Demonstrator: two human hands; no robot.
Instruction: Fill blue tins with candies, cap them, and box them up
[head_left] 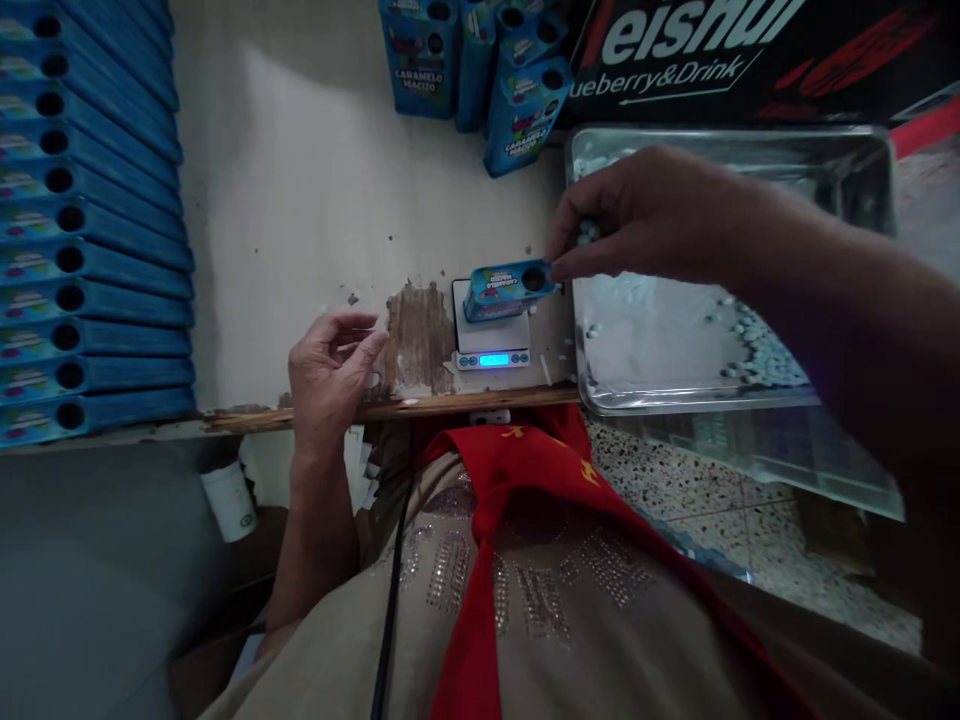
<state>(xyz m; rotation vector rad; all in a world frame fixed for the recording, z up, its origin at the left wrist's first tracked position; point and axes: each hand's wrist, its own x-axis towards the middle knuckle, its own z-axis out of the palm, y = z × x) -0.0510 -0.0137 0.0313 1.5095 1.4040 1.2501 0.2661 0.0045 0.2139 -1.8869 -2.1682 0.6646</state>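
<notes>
A small blue candy box point(504, 290) with a round hole in its end stands on a small digital scale point(491, 338) with a lit blue display. My right hand point(630, 215) is just right of the box, fingertips close to the hole. Its fingers are closed around several small pale candies point(587, 232), partly hidden by the fingers. My left hand point(334, 365) rests near the table's front edge, left of the scale, fingers loosely bent and apart, with nothing visible in it. Loose pale candies point(765, 345) lie in the metal tray point(645, 402) under my right arm.
A long row of blue boxes point(112, 270) lines the left side of the table point(300, 180). Several more blue boxes point(424, 60) stand at the back. Behind the tray is a black printed carton point(705, 60). The wooden front edge point(420, 405) is worn.
</notes>
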